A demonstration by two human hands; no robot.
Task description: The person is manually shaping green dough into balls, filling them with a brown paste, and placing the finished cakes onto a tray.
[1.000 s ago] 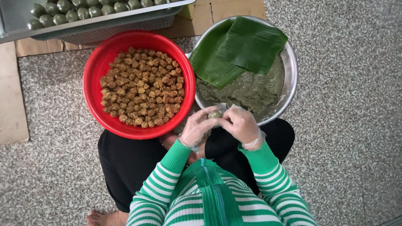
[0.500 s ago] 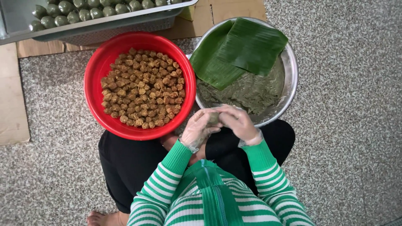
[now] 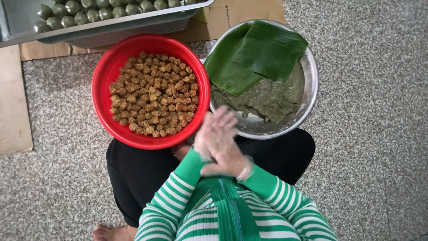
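Note:
My right hand [image 3: 225, 149], in a thin clear glove, lies flat on top of my left hand [image 3: 201, 142], palm pressed to palm, just in front of my knees. Whatever sits between the palms is hidden. Right beyond my hands are a red basin [image 3: 100, 76] full of small brown filling balls [image 3: 154, 93] and a metal bowl [image 3: 312, 89] holding green dough [image 3: 267, 100], partly covered by a folded banana leaf [image 3: 258, 53].
A metal tray [image 3: 133, 24] with several round green balls [image 3: 89, 13] stands at the far left on cardboard [image 3: 13, 98]. The floor is speckled stone. My bare foot [image 3: 109, 233] shows at the bottom left, and my black-trousered legs are under my arms.
My fingers were working a small greenish lump at the metal bowl's near rim. The hands have since closed flat over it, right over left, and shifted slightly toward me.

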